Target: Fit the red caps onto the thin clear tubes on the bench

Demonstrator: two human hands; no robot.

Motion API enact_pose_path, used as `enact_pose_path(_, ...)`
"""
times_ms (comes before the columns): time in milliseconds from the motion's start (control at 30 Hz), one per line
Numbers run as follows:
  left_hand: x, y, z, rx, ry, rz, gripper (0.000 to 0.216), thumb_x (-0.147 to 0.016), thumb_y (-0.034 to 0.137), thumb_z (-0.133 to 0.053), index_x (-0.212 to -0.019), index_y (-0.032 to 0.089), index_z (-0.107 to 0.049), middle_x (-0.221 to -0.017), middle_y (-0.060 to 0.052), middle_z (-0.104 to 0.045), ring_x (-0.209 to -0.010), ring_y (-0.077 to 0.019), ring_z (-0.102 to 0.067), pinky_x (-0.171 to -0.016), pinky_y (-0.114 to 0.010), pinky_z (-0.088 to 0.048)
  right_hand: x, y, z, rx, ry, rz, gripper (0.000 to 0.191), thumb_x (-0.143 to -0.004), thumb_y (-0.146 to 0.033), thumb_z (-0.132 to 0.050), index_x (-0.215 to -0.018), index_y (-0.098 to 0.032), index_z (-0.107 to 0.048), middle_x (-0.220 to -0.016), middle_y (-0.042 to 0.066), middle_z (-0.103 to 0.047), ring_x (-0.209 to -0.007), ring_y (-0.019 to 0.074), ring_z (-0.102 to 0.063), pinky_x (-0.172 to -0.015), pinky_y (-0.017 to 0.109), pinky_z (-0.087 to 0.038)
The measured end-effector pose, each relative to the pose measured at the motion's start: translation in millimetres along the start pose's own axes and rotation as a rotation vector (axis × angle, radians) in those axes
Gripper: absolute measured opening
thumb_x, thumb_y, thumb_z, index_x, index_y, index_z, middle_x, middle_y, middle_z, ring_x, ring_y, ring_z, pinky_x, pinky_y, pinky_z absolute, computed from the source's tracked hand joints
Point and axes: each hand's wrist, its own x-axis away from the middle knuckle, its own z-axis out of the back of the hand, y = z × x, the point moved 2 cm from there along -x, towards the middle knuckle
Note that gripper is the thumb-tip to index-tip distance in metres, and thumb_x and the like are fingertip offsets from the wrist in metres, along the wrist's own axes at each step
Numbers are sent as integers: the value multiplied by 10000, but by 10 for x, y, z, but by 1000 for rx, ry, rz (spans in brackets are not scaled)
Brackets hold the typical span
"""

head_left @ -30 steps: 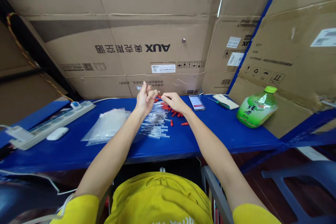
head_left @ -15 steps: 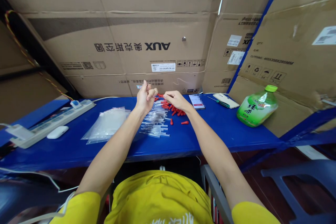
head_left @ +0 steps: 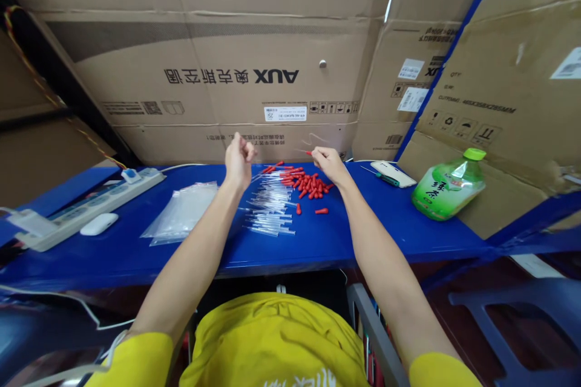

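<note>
My left hand (head_left: 238, 160) is raised over the blue bench (head_left: 318, 242) with its fingers curled closed; what it holds is hidden. To its right, my right hand (head_left: 330, 164) pinches a thin clear tube with a red cap (head_left: 308, 153) on its end. Between and below the hands lie a pile of clear tubes (head_left: 270, 211) and a scatter of red caps (head_left: 308, 184). The two hands are apart, roughly a hand's width of space between them.
Clear plastic bags (head_left: 181, 214) lie left of the tubes. A power strip (head_left: 86, 205) and a white mouse (head_left: 98, 224) sit at far left. A white phone (head_left: 393, 173), a screwdriver (head_left: 380, 178) and a green bottle (head_left: 447, 184) are at right. Cardboard boxes (head_left: 227, 78) wall the back.
The hands were together above the red caps; now they have separated, the right hand moving right and up with the capped tube. The phone with the lit screen is now hidden behind my right hand.
</note>
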Motion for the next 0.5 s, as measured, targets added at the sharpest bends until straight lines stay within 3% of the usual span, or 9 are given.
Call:
enact_pose_path(100,80,-114,-97,-270,-160,-83,350,-988,498,-624,-874,219,-445,-834,-13,-725,-637,-107,-635,-605,-223,-470,15,-125,-102,84,-69,55,404,-918,-453,-518,-617,-230,-368,-595,-47,-338,-613,117,-324,-603,280,-246)
enact_pose_path(200,149,-124,-111,-589,-267,-322,263,-981,447,-630,-1027,220,-506,-1125,-75,-753,-991,-182,-714,-841,-299,-536,43,-255,-198,74,-165,72,382,-924,-426,-493,-637,-234,-330,-615,-50,-305,-618,114,-290,-607,282,-230)
enact_pose_path(300,195,-113,-72,-935,-427,-456,241,-1001,433,-565,-1125,227,-588,-1144,-76,-752,-1087,-234,-698,-985,-370,-503,55,-306,-222,16,-154,64,408,-938,-468,-488,-642,-239,-324,-616,-50,-305,-615,115,-282,-604,283,-232)
enact_pose_path(400,253,-170,-68,-1166,-616,-390,248,-1018,407,-513,-1164,263,-653,-1079,-58,-765,-1010,-254,-705,-901,-342,-493,45,-283,-238,7,-95,57,469,-945,-560,-498,-641,-237,-347,-619,-43,-318,-629,121,-295,-601,284,-236)
enact_pose_path(500,316,-242,-125,-1174,-618,-371,182,-1007,377,-556,-1082,267,-681,-1087,-75,-754,-988,-262,-694,-793,-292,-446,32,-246,-270,47,0,59,541,-966,-649,-463,-636,-224,-401,-620,-34,-316,-637,128,-301,-605,289,-238)
